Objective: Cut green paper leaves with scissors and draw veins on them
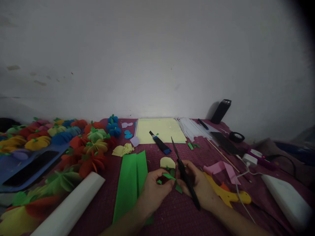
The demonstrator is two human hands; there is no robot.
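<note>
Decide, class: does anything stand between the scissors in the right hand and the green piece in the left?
Nothing visible stands between the scissors in the right hand and the green piece in the left hand; a green scrap shows just below the gap.

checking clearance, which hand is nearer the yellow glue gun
Right. The right hand is beside the yellow glue gun; the left hand is farther left, pinching a green scrap.
</note>
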